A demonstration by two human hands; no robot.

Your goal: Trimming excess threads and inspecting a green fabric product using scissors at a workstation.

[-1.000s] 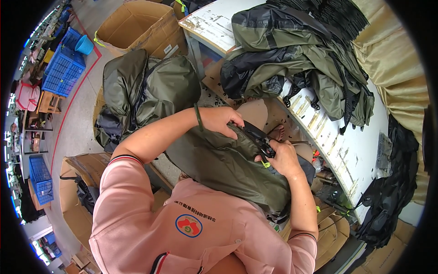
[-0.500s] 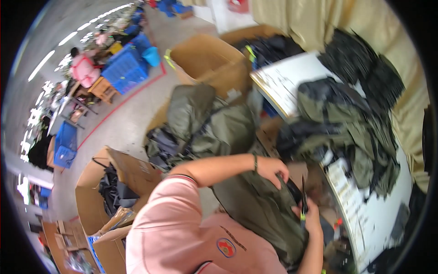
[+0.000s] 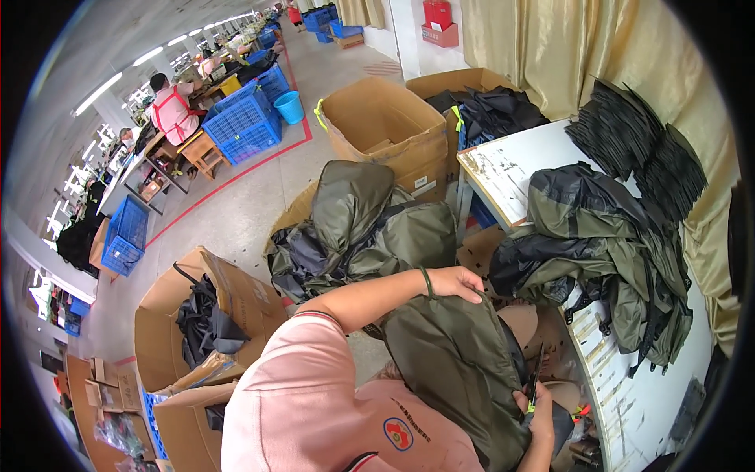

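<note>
A dark olive-green fabric bag [image 3: 444, 354] lies across my lap. My left hand [image 3: 458, 283] is closed on its far edge, thumb and fingers pinching the cloth. Lower down, by the bag's right side, my right hand [image 3: 536, 413] holds a pair of scissors [image 3: 536, 376] with the dark blades pointing up and away. Some fingers of that hand also rest against the bag's edge. Black cloth shows along the bag's right side, partly hidden by the hand.
More green and black bags lie on the white table [image 3: 605, 393] at right, near stacked black pieces [image 3: 641, 149]. A heap of bags [image 3: 354, 212] fills a carton ahead. Cartons [image 3: 385, 118] stand around me; people work at far-left tables beside blue crates [image 3: 244, 130].
My left hand has shifted from the black part at the bag's side to its far edge. The bag now lies more spread out. The scissors stay in my right hand, and the view has tilted.
</note>
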